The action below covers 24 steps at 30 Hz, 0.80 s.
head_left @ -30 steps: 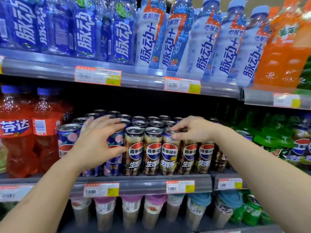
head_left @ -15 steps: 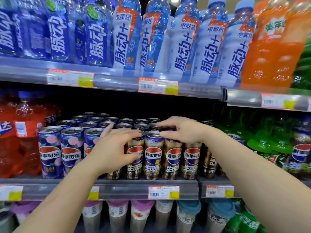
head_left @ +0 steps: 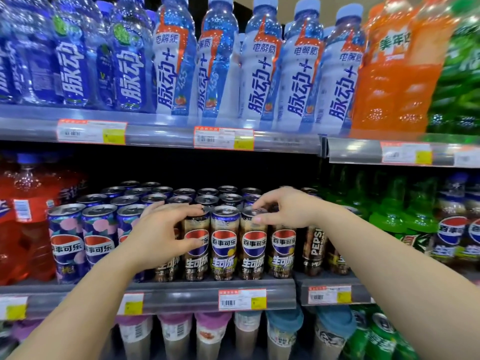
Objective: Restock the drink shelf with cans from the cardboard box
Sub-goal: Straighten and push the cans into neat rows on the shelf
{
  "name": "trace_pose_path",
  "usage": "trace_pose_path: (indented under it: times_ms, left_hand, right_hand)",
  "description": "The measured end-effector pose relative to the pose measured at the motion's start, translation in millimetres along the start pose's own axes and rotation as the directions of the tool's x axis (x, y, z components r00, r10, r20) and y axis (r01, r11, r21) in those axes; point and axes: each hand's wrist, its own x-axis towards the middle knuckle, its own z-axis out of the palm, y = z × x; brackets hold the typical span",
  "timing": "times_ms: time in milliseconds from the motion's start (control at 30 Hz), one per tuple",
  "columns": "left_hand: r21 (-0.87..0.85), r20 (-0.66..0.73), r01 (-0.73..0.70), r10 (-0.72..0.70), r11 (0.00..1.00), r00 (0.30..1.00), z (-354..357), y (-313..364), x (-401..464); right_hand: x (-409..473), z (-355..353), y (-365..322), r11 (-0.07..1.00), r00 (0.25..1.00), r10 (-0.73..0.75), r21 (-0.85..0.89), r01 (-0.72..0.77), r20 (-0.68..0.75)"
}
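On shelf [head_left: 181, 294] — hands [head_left: 161, 235] gripping cans [head_left: 224, 245]

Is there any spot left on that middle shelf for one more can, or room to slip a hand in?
No bare floor shows on the grey middle shelf: blue-and-pink peach cans and brown-and-gold cola cans stand tight between the red bottles and green bottles. The only passage is the dark gap above the tops. Left hand and right hand crowd the front row.

Two hands are up at the can shelf: the left hand [head_left: 161, 235] and the right hand [head_left: 291, 207]. Left of the left hand stand three peach-print cans [head_left: 66, 242] in front. Between and under the hands, four brown cans [head_left: 224, 245] show. Above the hands stand five white-labelled bottles [head_left: 262, 74].
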Motion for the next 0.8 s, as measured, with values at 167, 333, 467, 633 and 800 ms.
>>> trace_pose_path:
  times_ms: [167,333,467,633,800]
  left_hand:
    - [0.047,-0.039,-0.03,0.032,0.998,0.999,-2,10,5]
    - [0.096,0.067,-0.132,0.126,0.987,0.99,14,57,27]
    - [0.246,0.114,-0.168,0.143,0.955,0.983,35,77,40]
    - [0.304,-0.027,-0.169,0.185,0.938,0.982,55,76,40]
    - [0.349,-0.097,-0.155,0.2,0.924,0.975,65,77,41]
  right_hand:
    - [-14,-22,22,0.993,0.993,0.121,0.009,-0.121,-0.001]
    - [-25,-24,28,0.993,0.991,0.114,-0.003,-0.114,0.071]
    - [-27,-24,28,0.997,0.992,0.076,0.001,-0.077,0.096]
    - [-27,-26,33,0.998,0.991,0.063,-0.012,-0.062,0.119]
    - [-25,-20,35,0.998,0.997,0.059,-0.007,-0.059,0.049]
